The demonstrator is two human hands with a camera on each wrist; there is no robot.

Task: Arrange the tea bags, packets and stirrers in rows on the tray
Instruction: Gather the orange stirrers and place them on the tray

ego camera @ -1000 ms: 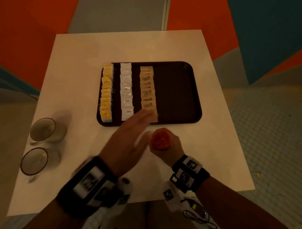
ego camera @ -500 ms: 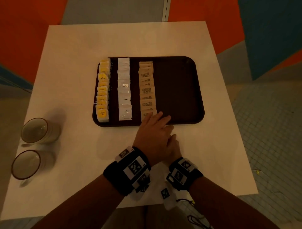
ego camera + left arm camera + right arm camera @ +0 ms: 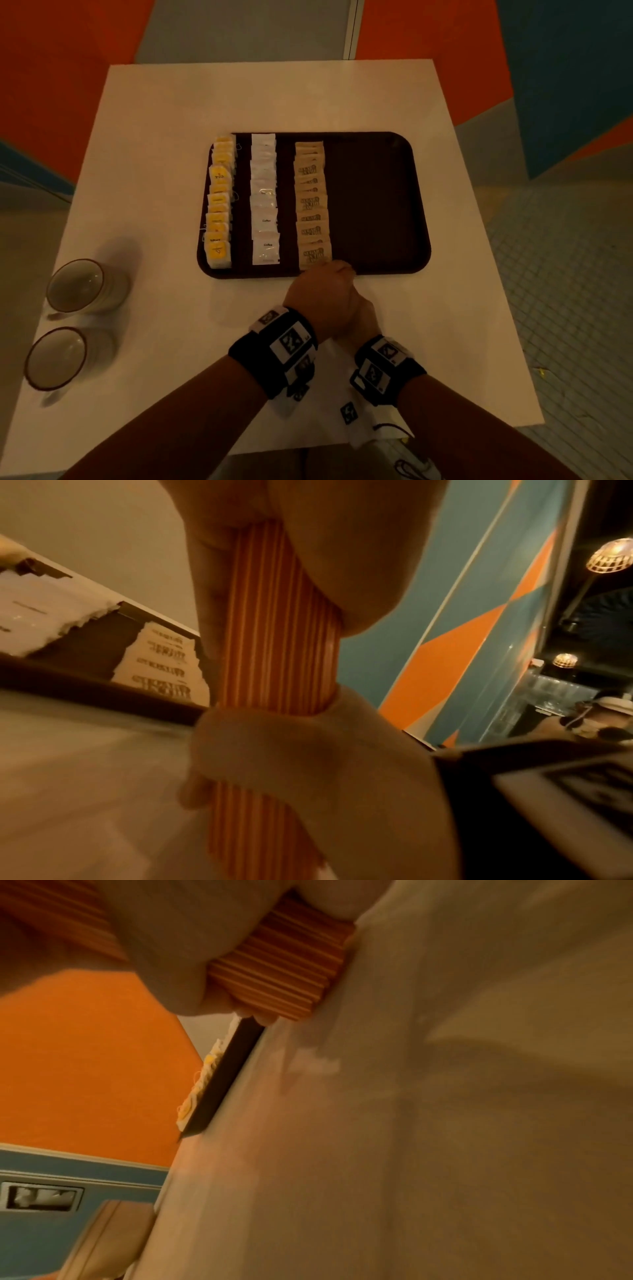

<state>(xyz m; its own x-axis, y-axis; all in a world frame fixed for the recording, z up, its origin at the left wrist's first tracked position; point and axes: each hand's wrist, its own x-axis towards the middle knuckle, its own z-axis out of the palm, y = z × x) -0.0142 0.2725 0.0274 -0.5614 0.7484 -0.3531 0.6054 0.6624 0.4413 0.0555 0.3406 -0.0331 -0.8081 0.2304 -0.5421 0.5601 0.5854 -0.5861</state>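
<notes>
A dark tray (image 3: 376, 205) carries three rows: yellow tea bags (image 3: 219, 205) at the left, white coffee packets (image 3: 264, 205) beside them, brown sugar packets (image 3: 311, 205) in the middle. Its right half is bare. Just before the tray's front edge, a bundle of orange stirrers (image 3: 274, 628) stands upright on the table, its lower end (image 3: 284, 969) on the tabletop. My left hand (image 3: 322, 287) curls round the bundle's upper part. My right hand (image 3: 359, 322), mostly hidden beneath the left one, grips it lower down. In the head view the hands hide the stirrers.
Two cups (image 3: 77, 286) (image 3: 56, 358) stand near the left edge of the white square table (image 3: 274, 99). The tray's front rim (image 3: 226, 1080) runs close beside the hands. Tiled floor lies to the right of the table.
My left hand came back from the sugar row's near end and closed over the stirrer bundle that the right hand held. The bundle's orange top, visible before, is now covered.
</notes>
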